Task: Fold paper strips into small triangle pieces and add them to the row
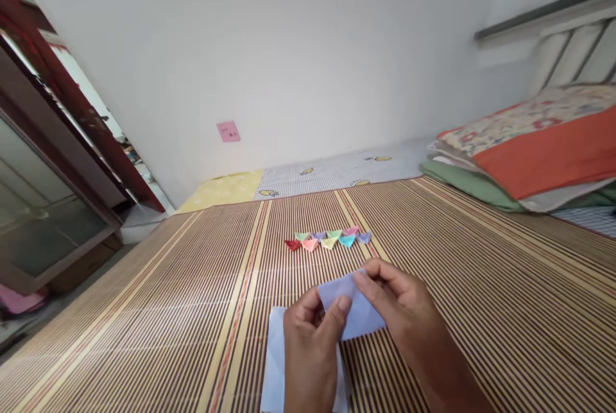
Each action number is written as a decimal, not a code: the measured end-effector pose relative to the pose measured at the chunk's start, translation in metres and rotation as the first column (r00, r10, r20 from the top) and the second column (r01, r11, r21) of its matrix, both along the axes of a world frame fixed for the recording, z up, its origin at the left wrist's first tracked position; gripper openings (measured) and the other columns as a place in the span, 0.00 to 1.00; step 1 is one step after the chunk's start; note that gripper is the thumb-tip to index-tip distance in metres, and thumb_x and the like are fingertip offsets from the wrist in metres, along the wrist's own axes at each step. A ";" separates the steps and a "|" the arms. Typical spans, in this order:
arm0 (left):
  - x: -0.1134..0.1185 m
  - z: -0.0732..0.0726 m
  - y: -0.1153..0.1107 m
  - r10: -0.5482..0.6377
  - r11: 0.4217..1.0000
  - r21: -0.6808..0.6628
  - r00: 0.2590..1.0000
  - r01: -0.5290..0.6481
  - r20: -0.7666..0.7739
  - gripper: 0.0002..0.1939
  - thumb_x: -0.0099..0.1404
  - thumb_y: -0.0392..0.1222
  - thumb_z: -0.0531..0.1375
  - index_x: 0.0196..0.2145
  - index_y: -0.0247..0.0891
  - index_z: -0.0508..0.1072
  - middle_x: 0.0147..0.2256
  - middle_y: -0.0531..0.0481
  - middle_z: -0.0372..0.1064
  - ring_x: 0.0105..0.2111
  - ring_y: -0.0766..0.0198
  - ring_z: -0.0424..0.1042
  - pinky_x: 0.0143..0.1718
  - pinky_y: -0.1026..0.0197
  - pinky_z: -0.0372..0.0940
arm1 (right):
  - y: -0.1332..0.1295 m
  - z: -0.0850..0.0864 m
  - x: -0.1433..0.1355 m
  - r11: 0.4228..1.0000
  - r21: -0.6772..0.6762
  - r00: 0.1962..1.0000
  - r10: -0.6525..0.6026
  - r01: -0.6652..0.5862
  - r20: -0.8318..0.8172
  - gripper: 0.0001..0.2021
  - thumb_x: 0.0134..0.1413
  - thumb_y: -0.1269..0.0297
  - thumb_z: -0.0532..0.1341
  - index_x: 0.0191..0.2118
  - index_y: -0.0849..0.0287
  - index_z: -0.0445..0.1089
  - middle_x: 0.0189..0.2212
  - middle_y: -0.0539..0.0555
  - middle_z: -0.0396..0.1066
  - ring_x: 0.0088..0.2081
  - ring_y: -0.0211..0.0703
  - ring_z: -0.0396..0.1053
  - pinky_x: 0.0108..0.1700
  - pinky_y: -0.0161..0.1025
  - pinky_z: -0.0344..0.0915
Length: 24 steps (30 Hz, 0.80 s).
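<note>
A lavender sheet of paper (360,315) is held in the air between both hands. My left hand (314,342) grips its left edge, thumb on top and fingers curled beneath. With thumb and fingers pinched, my right hand (402,301) holds the upper right edge. Under and beside my left hand, light blue paper (274,362) lies on the striped bamboo mat (183,310), partly covered by the hand. Farther back on the mat, several small folded paper pieces (329,243) in red, pink, yellow, green, blue and purple form two close rows.
Folded bedding with an orange band (553,156) is stacked at the right, near a railing (577,54). A white wall (308,54) with a pink note (228,131) rises behind the mat. A glass-paned door (43,208) is at the left.
</note>
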State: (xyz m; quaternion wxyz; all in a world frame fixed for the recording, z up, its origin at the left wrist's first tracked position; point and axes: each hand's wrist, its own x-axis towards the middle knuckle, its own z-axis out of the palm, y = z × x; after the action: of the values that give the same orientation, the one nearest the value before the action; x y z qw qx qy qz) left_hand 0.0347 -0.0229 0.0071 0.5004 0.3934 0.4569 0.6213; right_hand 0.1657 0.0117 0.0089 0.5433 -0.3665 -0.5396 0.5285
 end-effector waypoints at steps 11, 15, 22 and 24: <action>-0.002 0.025 -0.087 0.005 0.994 0.103 0.923 0.038 -0.386 0.21 0.63 0.55 0.68 0.23 0.36 0.75 0.21 0.52 0.62 0.23 0.65 0.59 0.24 0.65 0.57 | -0.095 0.022 0.026 0.988 0.070 0.980 0.127 -0.139 0.150 0.13 0.62 0.53 0.65 0.35 0.58 0.74 0.28 0.51 0.71 0.30 0.41 0.68 0.31 0.35 0.65; 0.001 0.029 -0.124 0.012 0.995 0.095 0.953 0.018 -0.302 0.18 0.60 0.53 0.70 0.24 0.37 0.76 0.22 0.51 0.66 0.24 0.64 0.62 0.25 0.65 0.60 | -0.136 0.035 0.028 0.988 0.140 0.966 0.032 -0.069 0.256 0.17 0.68 0.52 0.59 0.32 0.58 0.73 0.25 0.48 0.67 0.26 0.39 0.63 0.28 0.34 0.59; -0.008 0.051 -0.180 -0.054 0.984 0.144 0.944 0.106 -0.326 0.14 0.63 0.51 0.69 0.30 0.37 0.81 0.26 0.49 0.69 0.27 0.64 0.64 0.28 0.65 0.60 | -0.186 0.051 0.033 0.973 0.174 0.944 0.094 -0.155 0.316 0.20 0.72 0.51 0.55 0.29 0.56 0.63 0.25 0.46 0.58 0.29 0.39 0.57 0.31 0.35 0.56; -0.006 0.058 -0.190 0.009 0.984 0.171 0.936 0.055 -0.351 0.16 0.63 0.51 0.69 0.25 0.37 0.78 0.24 0.51 0.66 0.26 0.65 0.61 0.27 0.65 0.58 | -0.197 0.053 0.034 0.968 0.156 0.938 0.139 -0.197 0.318 0.20 0.72 0.52 0.54 0.29 0.56 0.62 0.25 0.46 0.57 0.29 0.38 0.56 0.31 0.35 0.56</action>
State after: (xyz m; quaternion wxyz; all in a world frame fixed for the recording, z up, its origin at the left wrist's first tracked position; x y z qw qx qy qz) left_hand 0.0283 -0.2127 0.0656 0.3812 0.5460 0.4767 0.5739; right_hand 0.1994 -0.1857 0.0624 0.4379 -0.3436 -0.6934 0.4575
